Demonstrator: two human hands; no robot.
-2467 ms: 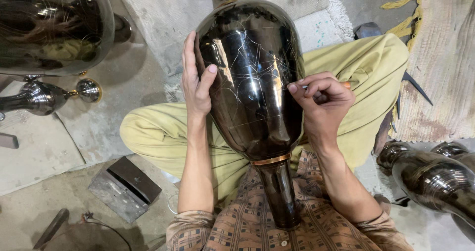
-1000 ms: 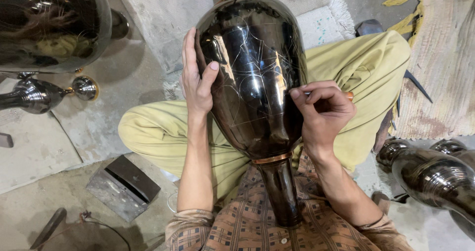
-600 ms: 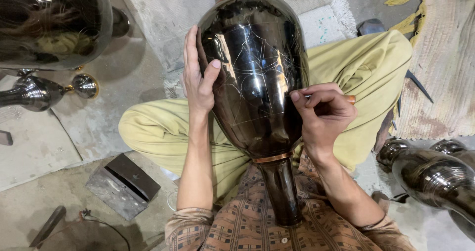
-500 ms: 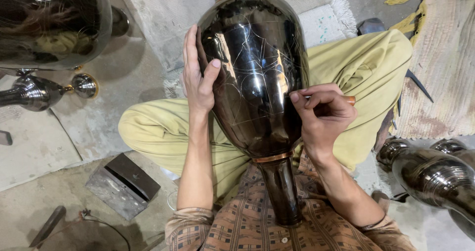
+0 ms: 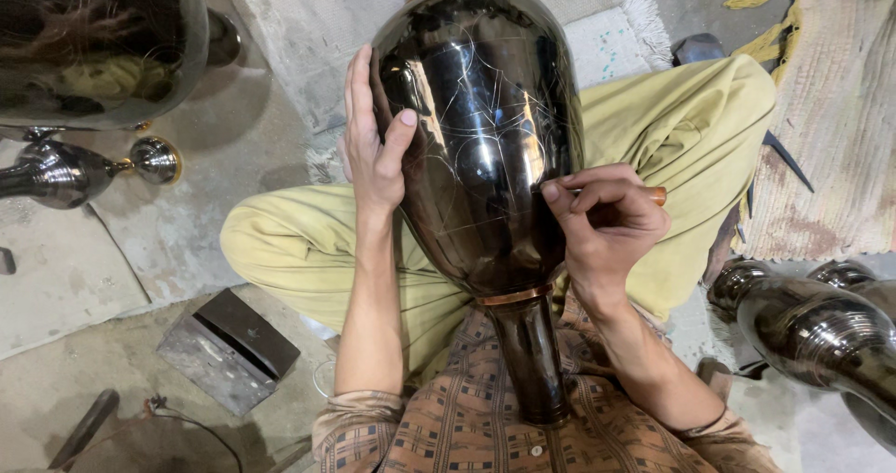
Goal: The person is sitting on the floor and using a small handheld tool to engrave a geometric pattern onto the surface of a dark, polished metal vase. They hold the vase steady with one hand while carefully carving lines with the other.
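Sitting cross-legged on the floor (image 5: 121, 370) with the big dark shiny vase (image 5: 481, 146) lying across my lap, neck toward my chest, wide end pointing away. My left hand (image 5: 373, 151) is spread flat against its left side, thumb up on the curve. My right hand (image 5: 607, 221) is curled tight, pinching a small tool with an orange end (image 5: 657, 195), tip right at the vase's right edge among the thin scratched lines. Room's tight: another polished vase (image 5: 821, 333) sits near my right knee, a big shiny one (image 5: 93, 44) at the far left, and a metal block (image 5: 229, 347) just beside my left leg.
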